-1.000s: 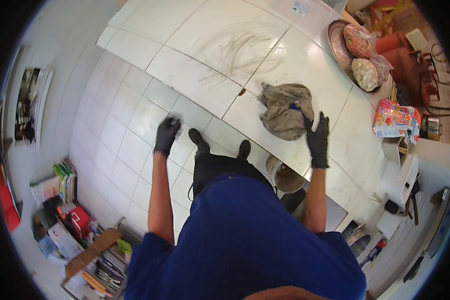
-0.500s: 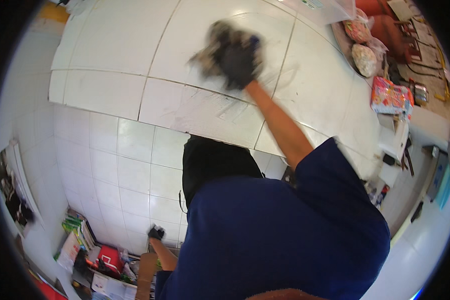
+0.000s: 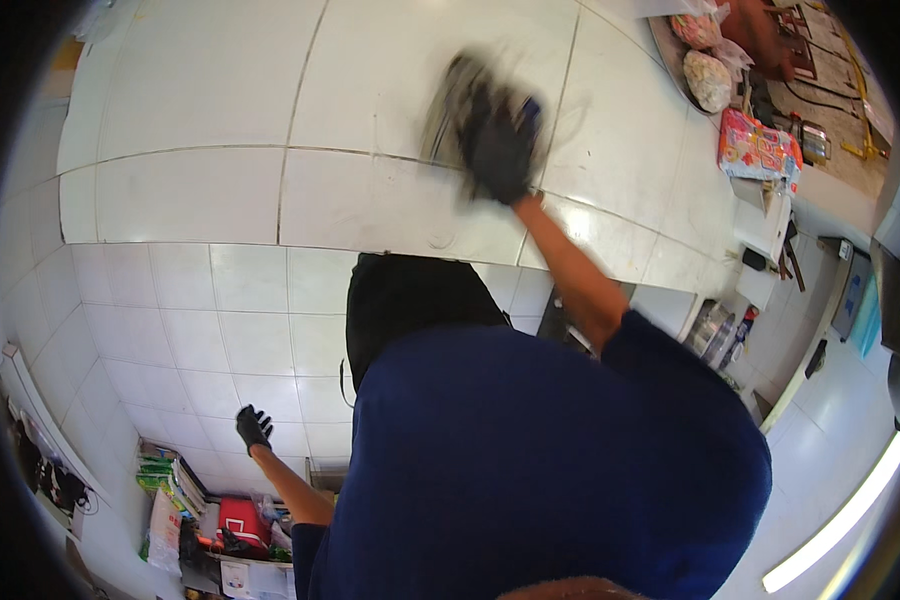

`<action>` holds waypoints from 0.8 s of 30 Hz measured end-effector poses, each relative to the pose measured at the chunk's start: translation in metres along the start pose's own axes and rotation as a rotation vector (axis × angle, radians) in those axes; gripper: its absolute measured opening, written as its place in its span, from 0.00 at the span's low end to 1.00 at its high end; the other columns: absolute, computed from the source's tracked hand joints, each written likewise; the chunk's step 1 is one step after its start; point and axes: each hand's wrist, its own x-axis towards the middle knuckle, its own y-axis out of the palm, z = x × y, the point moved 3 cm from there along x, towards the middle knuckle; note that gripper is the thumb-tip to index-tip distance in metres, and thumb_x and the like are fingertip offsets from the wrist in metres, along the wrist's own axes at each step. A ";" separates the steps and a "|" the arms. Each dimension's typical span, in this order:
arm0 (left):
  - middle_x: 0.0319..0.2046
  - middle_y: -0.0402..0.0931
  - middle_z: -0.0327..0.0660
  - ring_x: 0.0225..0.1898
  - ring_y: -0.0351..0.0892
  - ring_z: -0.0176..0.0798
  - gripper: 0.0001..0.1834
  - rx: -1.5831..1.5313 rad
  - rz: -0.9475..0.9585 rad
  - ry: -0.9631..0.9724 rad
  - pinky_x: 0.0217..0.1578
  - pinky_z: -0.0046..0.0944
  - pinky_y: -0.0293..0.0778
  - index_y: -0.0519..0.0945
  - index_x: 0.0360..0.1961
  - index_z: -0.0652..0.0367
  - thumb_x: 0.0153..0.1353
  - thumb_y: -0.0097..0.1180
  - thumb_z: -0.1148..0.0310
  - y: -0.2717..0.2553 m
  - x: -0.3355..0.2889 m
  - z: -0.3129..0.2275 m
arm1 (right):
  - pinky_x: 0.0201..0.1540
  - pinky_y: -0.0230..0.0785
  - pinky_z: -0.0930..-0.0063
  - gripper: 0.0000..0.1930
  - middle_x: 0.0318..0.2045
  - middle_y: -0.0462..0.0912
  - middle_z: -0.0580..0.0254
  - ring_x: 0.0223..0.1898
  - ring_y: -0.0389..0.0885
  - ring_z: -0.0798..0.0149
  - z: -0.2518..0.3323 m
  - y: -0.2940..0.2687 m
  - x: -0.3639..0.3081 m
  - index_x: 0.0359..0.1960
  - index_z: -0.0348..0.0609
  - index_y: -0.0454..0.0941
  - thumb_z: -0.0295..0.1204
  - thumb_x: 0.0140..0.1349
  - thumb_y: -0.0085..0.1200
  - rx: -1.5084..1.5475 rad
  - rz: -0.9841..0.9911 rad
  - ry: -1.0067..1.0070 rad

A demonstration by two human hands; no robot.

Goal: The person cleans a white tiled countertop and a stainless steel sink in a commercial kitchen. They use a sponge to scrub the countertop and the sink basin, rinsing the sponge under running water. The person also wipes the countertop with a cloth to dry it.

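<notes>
My right hand [image 3: 500, 148], in a black glove, presses a grey-brown rag [image 3: 448, 112] onto the white tiled counter [image 3: 200, 90]. Motion smears the rag and the fingers, and the palm side is hidden. Under and beside the rag, faint wet streaks mark the tiles near the counter's front edge. Away from the counter, low on the left, my left hand [image 3: 255, 427] hangs out to the side in a black glove. Its fingers are apart and nothing is in them.
At the far right a metal tray [image 3: 675, 70] bears filled plastic bags [image 3: 708, 80]. A pink-and-orange packet [image 3: 758, 148] lies at the counter's right end. Behind me on the left are a red box [image 3: 243, 522] and stacked books or packs [image 3: 175, 482]. A lit tube lamp [image 3: 838, 512] shows at lower right.
My right hand and the rag have shifted slightly right and nearer to me on the counter. My left hand has swung outward to the left and up, its fingers now spread.
</notes>
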 end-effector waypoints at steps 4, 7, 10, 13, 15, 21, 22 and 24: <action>0.36 0.74 0.45 0.26 0.75 0.44 0.19 -0.030 0.060 -0.219 0.22 0.41 0.69 0.68 0.44 0.46 0.54 0.50 0.52 0.002 -0.020 0.066 | 0.59 0.42 0.57 0.26 0.59 0.57 0.54 0.59 0.55 0.52 -0.050 0.000 -0.101 0.57 0.39 0.56 0.41 0.59 0.34 0.114 -0.073 0.010; 0.37 0.74 0.46 0.26 0.75 0.46 0.21 -0.108 0.101 -0.322 0.22 0.42 0.68 0.66 0.47 0.45 0.54 0.50 0.51 -0.032 -0.012 0.106 | 0.52 0.58 0.54 0.22 0.53 0.64 0.48 0.54 0.63 0.50 -0.152 0.017 -0.028 0.49 0.39 0.67 0.41 0.59 0.35 0.234 0.161 0.521; 0.37 0.73 0.45 0.29 0.74 0.48 0.23 0.005 0.054 -0.232 0.27 0.46 0.68 0.65 0.50 0.43 0.54 0.49 0.50 -0.058 -0.022 0.098 | 0.41 0.63 0.55 0.18 0.42 0.71 0.47 0.42 0.70 0.50 -0.115 0.031 0.078 0.41 0.41 0.71 0.40 0.56 0.39 0.142 -0.249 0.361; 0.35 0.73 0.43 0.25 0.73 0.45 0.22 0.088 -0.043 -0.134 0.22 0.45 0.67 0.65 0.46 0.44 0.53 0.49 0.48 -0.086 -0.003 0.044 | 0.36 0.64 0.57 0.14 0.32 0.75 0.48 0.31 0.72 0.54 -0.021 0.011 0.179 0.30 0.43 0.74 0.39 0.53 0.40 0.361 -0.517 0.157; 0.33 0.73 0.42 0.22 0.72 0.42 0.22 0.099 -0.067 -0.106 0.20 0.42 0.66 0.67 0.43 0.45 0.51 0.50 0.47 -0.092 0.013 0.019 | 0.41 0.60 0.57 0.14 0.35 0.75 0.52 0.35 0.71 0.55 0.043 -0.039 0.175 0.33 0.42 0.74 0.37 0.52 0.40 0.414 -0.753 -0.103; 0.31 0.73 0.44 0.18 0.66 0.39 0.25 -0.068 -0.059 -0.462 0.17 0.38 0.62 0.68 0.41 0.48 0.50 0.48 0.42 -0.147 0.014 0.051 | 0.32 0.63 0.61 0.15 0.28 0.77 0.58 0.32 0.73 0.58 -0.082 0.077 0.162 0.33 0.45 0.75 0.42 0.51 0.44 0.588 -0.235 -0.024; 0.35 0.71 0.47 0.32 0.71 0.46 0.22 -0.153 -0.068 -0.317 0.27 0.44 0.65 0.67 0.40 0.42 0.49 0.49 0.43 -0.133 -0.003 0.090 | 0.35 0.65 0.61 0.16 0.30 0.77 0.56 0.34 0.74 0.57 -0.107 0.056 0.131 0.35 0.45 0.75 0.43 0.51 0.48 0.315 -0.183 0.042; 0.34 0.71 0.46 0.30 0.71 0.48 0.20 -0.091 -0.028 -0.526 0.27 0.43 0.66 0.67 0.39 0.42 0.49 0.50 0.45 -0.115 -0.027 0.145 | 0.39 0.65 0.58 0.20 0.36 0.75 0.51 0.39 0.73 0.53 -0.139 0.020 0.075 0.41 0.43 0.72 0.43 0.52 0.48 -0.115 -0.259 0.162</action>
